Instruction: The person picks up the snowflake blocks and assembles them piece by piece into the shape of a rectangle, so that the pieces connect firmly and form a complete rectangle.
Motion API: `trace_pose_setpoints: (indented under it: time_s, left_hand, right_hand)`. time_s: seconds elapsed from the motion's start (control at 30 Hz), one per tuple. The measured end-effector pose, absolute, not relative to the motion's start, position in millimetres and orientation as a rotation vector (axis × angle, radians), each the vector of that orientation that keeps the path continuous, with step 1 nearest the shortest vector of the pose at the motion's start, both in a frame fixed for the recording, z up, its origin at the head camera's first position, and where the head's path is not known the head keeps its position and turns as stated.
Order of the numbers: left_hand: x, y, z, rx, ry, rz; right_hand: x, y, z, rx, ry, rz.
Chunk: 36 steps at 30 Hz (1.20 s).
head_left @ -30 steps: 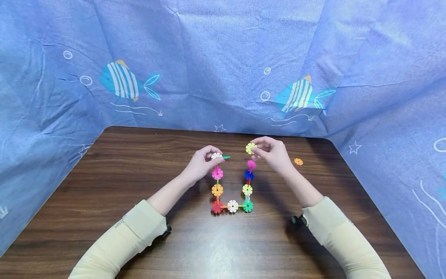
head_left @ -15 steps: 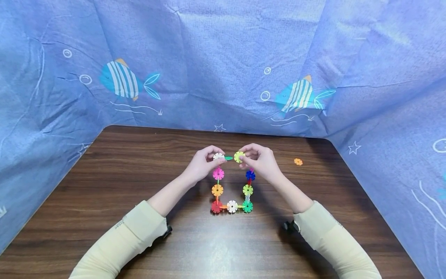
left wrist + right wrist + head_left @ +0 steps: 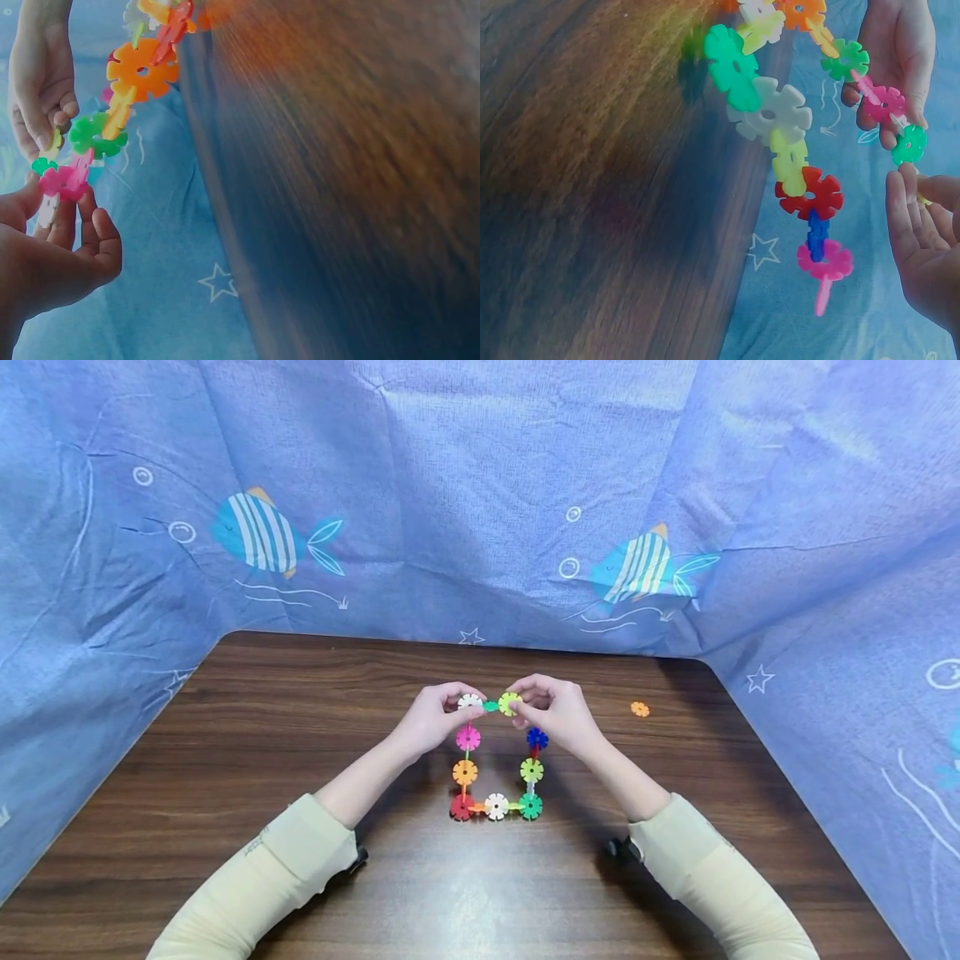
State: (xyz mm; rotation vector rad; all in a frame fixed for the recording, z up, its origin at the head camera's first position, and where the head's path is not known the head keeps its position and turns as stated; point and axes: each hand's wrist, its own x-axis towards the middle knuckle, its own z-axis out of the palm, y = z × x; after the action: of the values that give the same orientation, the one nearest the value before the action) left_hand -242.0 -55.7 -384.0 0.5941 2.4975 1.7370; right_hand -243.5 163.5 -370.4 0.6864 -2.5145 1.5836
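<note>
My left hand (image 3: 429,720) pinches a white snowflake disc (image 3: 468,701) at the upper left corner of a linked chain of coloured snowflake discs. A green disc (image 3: 491,707) stands edge-on from the white one. Between thumb and fingers my right hand (image 3: 564,717) holds a yellow disc (image 3: 509,703) against the green disc's other side. Pink (image 3: 468,739), orange (image 3: 465,772) and red discs (image 3: 462,807) run down the chain's left side. Its right side has a blue disc (image 3: 537,738) and a dark green corner disc (image 3: 531,807). A pink disc (image 3: 826,261) and a pink end piece (image 3: 822,298) hang loose in the right wrist view.
One loose orange disc (image 3: 640,709) lies on the brown wooden table (image 3: 300,885), to the right of my right hand. A blue fish-print cloth (image 3: 465,485) hangs behind the table's far edge.
My right hand has moved left and slightly down with the yellow disc, from above the chain's right side to the green disc. The left hand has stayed nearly in place, holding the white disc.
</note>
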Motion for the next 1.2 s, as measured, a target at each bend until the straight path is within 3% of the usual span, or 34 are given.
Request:
trace_pose_setpoints:
  time_s: [0.6,1.2]
  left_hand:
    - [-232.3,-53.4,-377.8,0.625,2.53,1.721]
    - [-227.3,-51.8,-376.3,0.601,2.558,1.757]
  right_hand:
    - [-231.5,164.9,-366.4,0.807,-2.445,1.453]
    - [-210.6,149.4,-349.1,0.687,-2.431,1.68]
